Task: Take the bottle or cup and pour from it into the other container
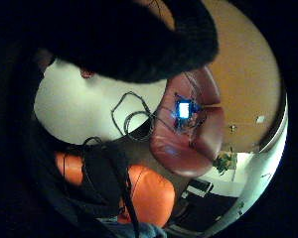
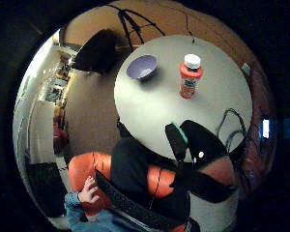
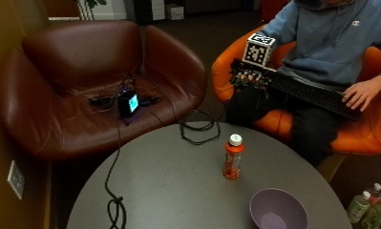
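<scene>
A purple bowl (image 3: 278,210) sits at the near edge of the round grey table (image 3: 171,191). Just beyond it, an orange bottle (image 3: 233,156) with a white cap stands upright, apart from the bowl. Farther back, past the table's edge, the gloved right hand (image 3: 248,78) is raised before the seated person, holding nothing; its fingers hang loosely curled. The person's bare hand (image 3: 363,93) rests on the forearm.

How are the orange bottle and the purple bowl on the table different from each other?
The orange bottle stands tall and narrow, while the purple bowl sits low and wide. The bottle is closed by a white cap; the bowl is open on top and looks empty. The bottle stands nearer the table's middle, the bowl near its edge. Both rest upright on the round table, apart and untouched.
</scene>
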